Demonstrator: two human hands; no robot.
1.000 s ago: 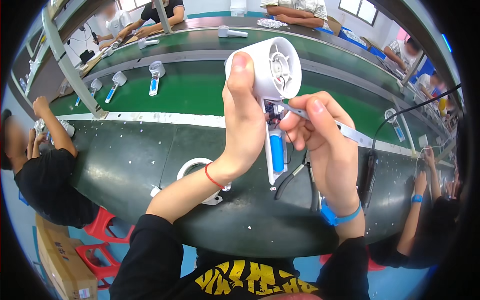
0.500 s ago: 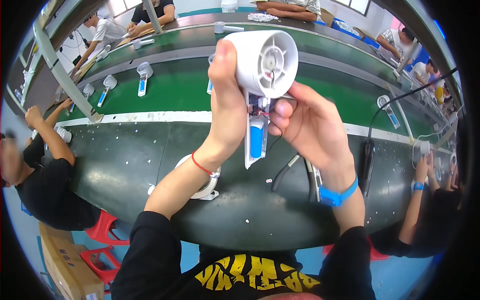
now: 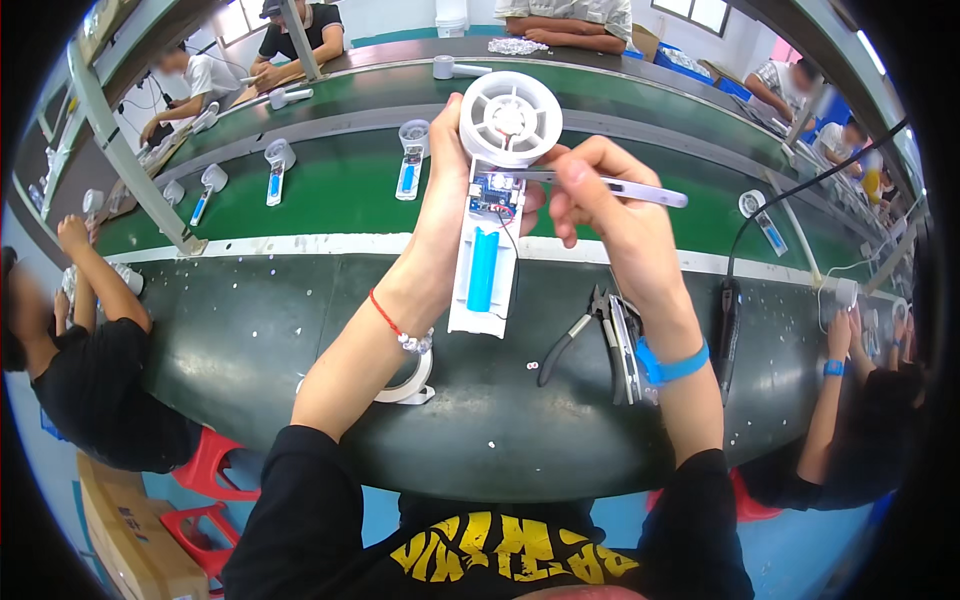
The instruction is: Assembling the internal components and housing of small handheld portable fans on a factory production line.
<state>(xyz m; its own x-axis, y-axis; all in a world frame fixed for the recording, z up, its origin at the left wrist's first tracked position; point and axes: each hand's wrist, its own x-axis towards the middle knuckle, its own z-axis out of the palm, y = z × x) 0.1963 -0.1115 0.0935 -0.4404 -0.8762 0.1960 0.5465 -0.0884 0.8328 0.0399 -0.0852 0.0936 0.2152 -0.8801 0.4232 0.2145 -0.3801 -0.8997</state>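
My left hand (image 3: 446, 185) is closed round the side of a white handheld fan (image 3: 512, 112), its round grille facing me. The handle hangs downward with its inside exposed: a small circuit board (image 3: 491, 194) below the fan head, red and black wires, and a blue cylindrical battery (image 3: 484, 270). In my right hand (image 3: 610, 195) is a pair of metal tweezers (image 3: 640, 190), gripped between thumb and fingers, its tip lying across the top of the circuit board. Whether the tip grips a wire is too small to tell.
Cutting pliers (image 3: 578, 335) lie on the dark table beside other metal tools (image 3: 625, 350). A roll of white tape (image 3: 408, 382) rests under my left forearm. Several open fans (image 3: 412, 160) stand on the green conveyor (image 3: 340, 170). A black cable (image 3: 770, 190) hangs at right. Co-workers sit on both sides.
The fan has turned so its grille and open handle face me, and sits slightly lower. My right fingers have moved off the fan's edge, and the tweezers now show across the board.
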